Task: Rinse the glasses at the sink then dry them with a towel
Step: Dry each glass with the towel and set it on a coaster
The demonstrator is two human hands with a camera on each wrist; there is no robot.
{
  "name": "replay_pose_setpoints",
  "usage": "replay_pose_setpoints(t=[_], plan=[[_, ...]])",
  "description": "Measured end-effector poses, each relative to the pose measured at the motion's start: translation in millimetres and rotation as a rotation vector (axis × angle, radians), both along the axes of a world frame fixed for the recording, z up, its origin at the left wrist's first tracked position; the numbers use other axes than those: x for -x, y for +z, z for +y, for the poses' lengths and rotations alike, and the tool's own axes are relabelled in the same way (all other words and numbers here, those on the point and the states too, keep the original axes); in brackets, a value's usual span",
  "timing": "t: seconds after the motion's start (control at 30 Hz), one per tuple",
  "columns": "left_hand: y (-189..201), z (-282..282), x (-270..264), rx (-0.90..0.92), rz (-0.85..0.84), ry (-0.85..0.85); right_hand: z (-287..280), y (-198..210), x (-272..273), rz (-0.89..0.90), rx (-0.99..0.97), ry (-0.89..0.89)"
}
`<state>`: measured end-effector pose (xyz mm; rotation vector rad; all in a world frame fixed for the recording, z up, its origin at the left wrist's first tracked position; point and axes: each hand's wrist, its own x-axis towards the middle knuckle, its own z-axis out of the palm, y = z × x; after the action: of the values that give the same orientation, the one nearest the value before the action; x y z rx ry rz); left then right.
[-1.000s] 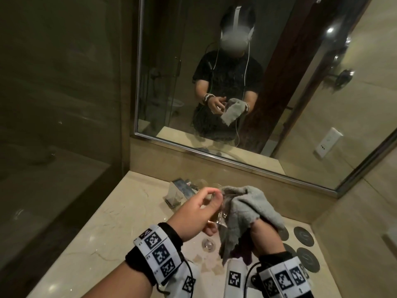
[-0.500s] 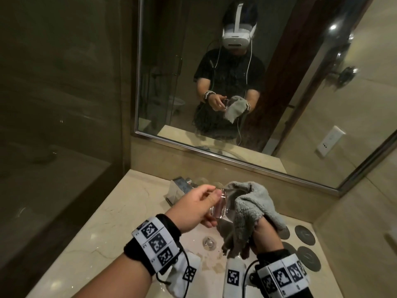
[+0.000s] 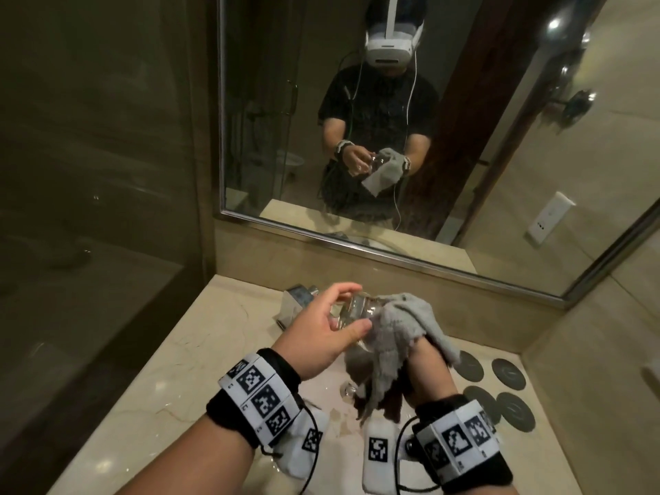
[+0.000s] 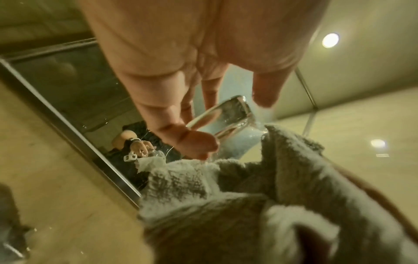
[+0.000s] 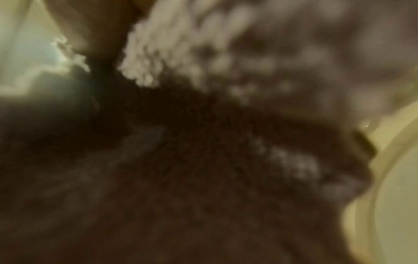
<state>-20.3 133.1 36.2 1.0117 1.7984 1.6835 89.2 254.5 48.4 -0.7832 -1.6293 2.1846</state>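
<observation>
A clear glass (image 3: 369,306) is held on its side above the sink (image 3: 332,419). My left hand (image 3: 351,310) grips it between thumb and fingers; in the left wrist view the thumb (image 4: 194,141) is under the glass (image 4: 226,116) and the fingers are over it. A grey towel (image 3: 403,326) covers the glass's right end and drapes down over my right hand (image 3: 423,355), which holds it bunched; its fingers are hidden in the cloth. The right wrist view shows only the blurred towel (image 5: 226,53).
A chrome faucet (image 3: 298,301) stands behind the hands at the back of the beige marble counter (image 3: 185,351). Several dark round coasters (image 3: 509,373) lie at the right. A wall mirror (image 3: 464,137) rises behind, with walls close on the left and right.
The left hand has turned the glass and spread its fingers wider round it. More of the glass now shows outside the towel. Both hands have stayed over the sink.
</observation>
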Motion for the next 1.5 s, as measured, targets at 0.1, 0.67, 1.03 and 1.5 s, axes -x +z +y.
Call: replay_pose_setpoints(t=[0.1, 0.67, 1.03, 1.5], plan=[[6, 0, -2, 0.008, -0.050, 0.033, -7, 4, -1, 0.097, -0.004, -0.033], [4, -1, -5, 0.016, -0.058, 0.037, -25, 3, 0, 0.037, 0.036, -0.074], [0, 3, -12, -0.013, 0.026, 0.007, -16, -4, -4, 0.107, 0.072, -0.184], [-3, 6, -8, 0.100, 0.138, -0.056, -9, -6, -7, 0.133, 0.148, -0.240]])
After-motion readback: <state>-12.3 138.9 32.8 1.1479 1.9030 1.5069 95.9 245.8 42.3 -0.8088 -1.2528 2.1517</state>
